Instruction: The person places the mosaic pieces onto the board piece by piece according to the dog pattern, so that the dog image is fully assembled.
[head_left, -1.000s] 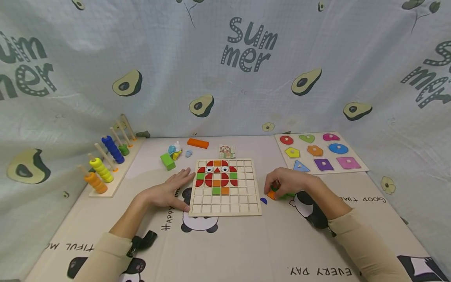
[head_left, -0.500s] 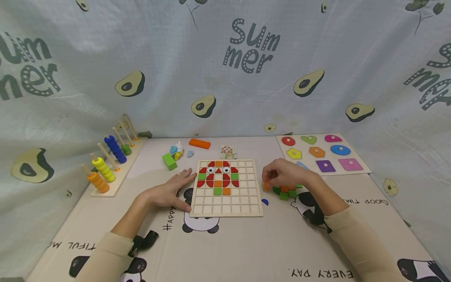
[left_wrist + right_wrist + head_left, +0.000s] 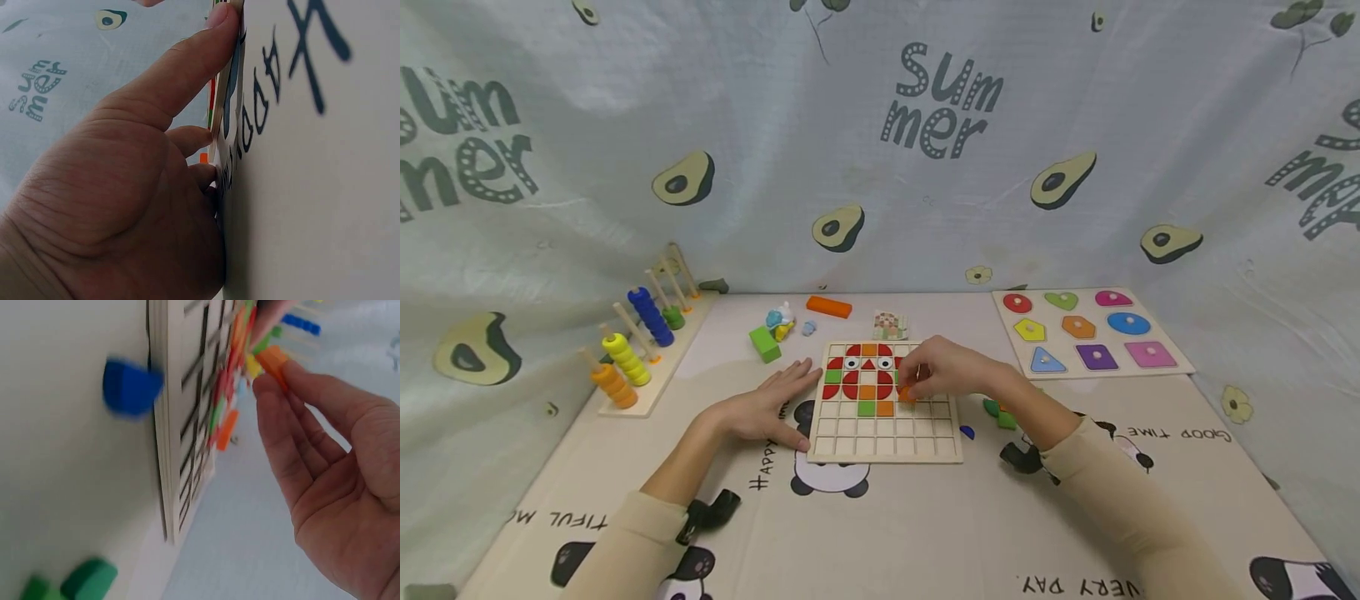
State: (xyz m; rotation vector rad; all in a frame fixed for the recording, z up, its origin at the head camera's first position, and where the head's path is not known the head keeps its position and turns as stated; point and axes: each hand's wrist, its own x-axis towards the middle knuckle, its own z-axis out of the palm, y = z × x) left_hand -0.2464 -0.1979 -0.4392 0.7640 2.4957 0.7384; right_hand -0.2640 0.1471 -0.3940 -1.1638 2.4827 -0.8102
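Note:
A wooden grid board point(image 3: 887, 450) lies on the table, with red, green, orange and eye-printed tiles forming an owl-like picture in its upper left cells. My right hand point(image 3: 951, 371) is over the right part of the board. Its thumb and fingertips pinch a small orange block point(image 3: 273, 362), seen close in the right wrist view. At the board's left edge, my left hand point(image 3: 767, 408) lies spread on the table. The left thumb point(image 3: 203, 53) touches the board's side, fingers stretched along the edge.
Right of the board lie a blue half-round block point(image 3: 967, 432) and several green blocks point(image 3: 1006, 420). Behind stand a small picture card point(image 3: 891, 325), an orange bar point(image 3: 829, 307) and a green block point(image 3: 765, 344). A bead stacker point(image 3: 640, 400) is left, a shape puzzle point(image 3: 1112, 371) right.
My right hand has carried the orange block left from the loose pile to over the board. The left hand has stayed at the board's edge. The head view has shifted slightly.

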